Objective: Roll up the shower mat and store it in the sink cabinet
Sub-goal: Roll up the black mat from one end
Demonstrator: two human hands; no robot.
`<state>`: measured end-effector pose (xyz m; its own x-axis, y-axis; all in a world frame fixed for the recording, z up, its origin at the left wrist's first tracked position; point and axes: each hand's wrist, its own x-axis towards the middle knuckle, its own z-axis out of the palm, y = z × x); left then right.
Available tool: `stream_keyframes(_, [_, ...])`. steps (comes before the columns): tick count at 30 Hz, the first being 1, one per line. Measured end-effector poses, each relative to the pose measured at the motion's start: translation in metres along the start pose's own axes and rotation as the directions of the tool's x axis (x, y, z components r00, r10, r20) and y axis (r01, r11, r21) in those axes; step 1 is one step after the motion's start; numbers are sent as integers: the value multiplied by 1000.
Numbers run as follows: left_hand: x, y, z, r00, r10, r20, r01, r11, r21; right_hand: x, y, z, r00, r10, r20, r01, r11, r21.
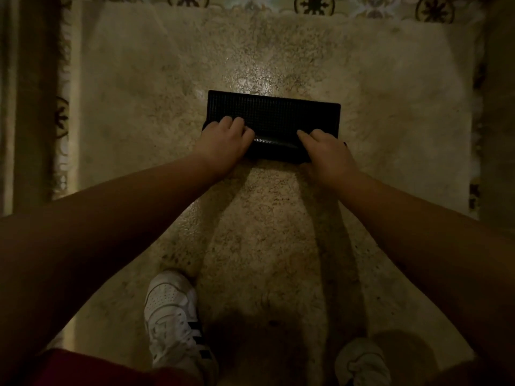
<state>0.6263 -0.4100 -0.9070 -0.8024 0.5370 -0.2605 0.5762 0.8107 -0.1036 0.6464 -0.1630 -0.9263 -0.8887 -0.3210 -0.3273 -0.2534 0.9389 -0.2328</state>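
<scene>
Where the speckled stone floor (278,232) fills the frame, patterned tiles (312,4) border it at 12 o'clock. Black shower mat (274,114) lies just above centre, near edge rolled into a tube, far part flat. Left hand (225,142) at 9 o'clock of the roll, fingers curled over it; right hand (324,147) at 3 o'clock, gripping likewise. 2 white sneakers: left (172,316) at 6 o'clock, right (362,363) at 5 o'clock.
</scene>
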Motion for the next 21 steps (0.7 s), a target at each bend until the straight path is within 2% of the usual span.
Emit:
stream_keyframes(5, [1, 3, -8, 1000, 10, 25, -9, 999, -32, 3, 2, -5, 1000, -18, 0, 18, 1000, 22])
stream_keyframes(13, [-21, 14, -7, 990, -25, 141, 41, 993, -108, 13, -3, -24, 953, -25, 302, 41, 998, -48])
stream_keyframes(17, [-33, 21, -3, 986, -25, 163, 49, 988, -144, 18, -3, -29, 920, -25, 390, 39, 999, -30])
stream_keyframes(21, [-39, 22, -1, 991, -37, 128, 51, 993, -104, 23, -5, -31, 886, -5, 464, 17, 1000, -22])
